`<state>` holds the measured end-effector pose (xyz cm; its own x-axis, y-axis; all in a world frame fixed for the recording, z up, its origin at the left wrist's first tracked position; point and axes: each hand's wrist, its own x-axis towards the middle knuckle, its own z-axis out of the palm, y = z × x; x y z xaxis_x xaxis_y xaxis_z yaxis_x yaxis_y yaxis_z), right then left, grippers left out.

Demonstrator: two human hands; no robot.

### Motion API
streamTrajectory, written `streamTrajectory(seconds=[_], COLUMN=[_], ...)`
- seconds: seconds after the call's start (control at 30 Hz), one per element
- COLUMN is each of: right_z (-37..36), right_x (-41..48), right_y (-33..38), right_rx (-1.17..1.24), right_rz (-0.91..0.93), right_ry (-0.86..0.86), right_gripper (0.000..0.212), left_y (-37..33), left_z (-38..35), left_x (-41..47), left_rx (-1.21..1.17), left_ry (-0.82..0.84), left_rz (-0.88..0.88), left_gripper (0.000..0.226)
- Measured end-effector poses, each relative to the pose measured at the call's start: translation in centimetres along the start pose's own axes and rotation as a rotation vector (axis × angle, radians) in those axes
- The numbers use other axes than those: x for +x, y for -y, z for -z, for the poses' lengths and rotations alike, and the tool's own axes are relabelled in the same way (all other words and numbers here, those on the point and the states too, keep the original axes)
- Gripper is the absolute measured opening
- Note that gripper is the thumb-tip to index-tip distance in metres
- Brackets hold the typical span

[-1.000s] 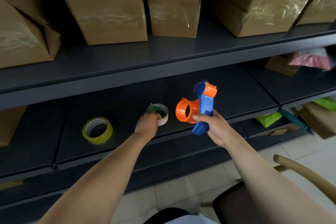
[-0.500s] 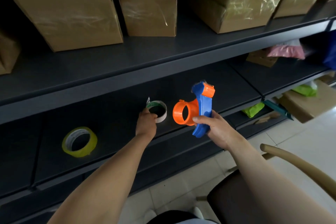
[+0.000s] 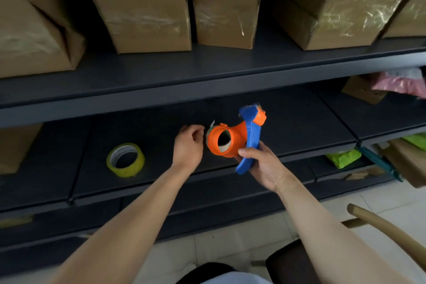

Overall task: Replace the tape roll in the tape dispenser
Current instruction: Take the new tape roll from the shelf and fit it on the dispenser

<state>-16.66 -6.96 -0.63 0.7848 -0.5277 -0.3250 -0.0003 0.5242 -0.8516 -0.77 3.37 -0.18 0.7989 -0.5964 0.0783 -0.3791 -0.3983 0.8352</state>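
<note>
The dispenser (image 3: 239, 140) is swinging left, covering the used roll (image 3: 211, 129) at its nine o'clock. Right hand (image 3: 262, 166) is gripping its handle; left hand (image 3: 187, 145), loosely curled, is holding nothing visible, freeing itself for the yellow roll (image 3: 125, 159) at eight o'clock.

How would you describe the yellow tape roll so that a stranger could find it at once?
Look at the dark lower shelf beneath the row of cardboard boxes. Left of the left hand a yellow tape roll lies alone. Unlike the roll by the dispenser, nobody touches it.
</note>
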Motion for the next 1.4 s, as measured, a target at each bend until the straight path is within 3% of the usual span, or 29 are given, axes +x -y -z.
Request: streamTrajectory(seconds=[0.2,0.4,0.8,1.0,1.17,1.3,1.4], right_z=[-3.1,-6.6,-9.4,-9.5,-9.5,-9.7,-9.8], right_x=[0.8,1.7,3.5,4.2,4.5,4.5,4.4], right_y=[-0.8,-2.3,-3.4,-2.9,-2.7,-2.7,-2.8], right_rx=[-0.055,-0.117,-0.222,-0.24,-0.216,-0.203,-0.21], right_rz=[-0.067,-0.126,-0.145,-0.14,-0.132,-0.126,-0.127], right_ry=[0.112,0.177,0.185,0.15,0.124,0.12,0.123], right_gripper=[0.034,0.027,0.03,0.032,0.041,0.035,0.036], left_y=[1.0,4.7,10.7,12.4,13.0,13.1,13.6], left_z=[3.5,6.4,10.1,10.3,10.6,10.7,11.0], left_x=[-2.2,-4.6,-3.2,-1.6,-0.7,-1.0,-1.2], left_rx=[-0.021,0.026,0.301,0.56,0.53,0.523,0.484], left_ry=[-0.119,-0.132,-0.173,-0.063,0.009,0.019,-0.005], left_rz=[0.07,0.254,0.447,0.398,0.433,0.415,0.421], left_gripper=[0.023,0.024,0.033,0.028,0.025,0.047,0.051])
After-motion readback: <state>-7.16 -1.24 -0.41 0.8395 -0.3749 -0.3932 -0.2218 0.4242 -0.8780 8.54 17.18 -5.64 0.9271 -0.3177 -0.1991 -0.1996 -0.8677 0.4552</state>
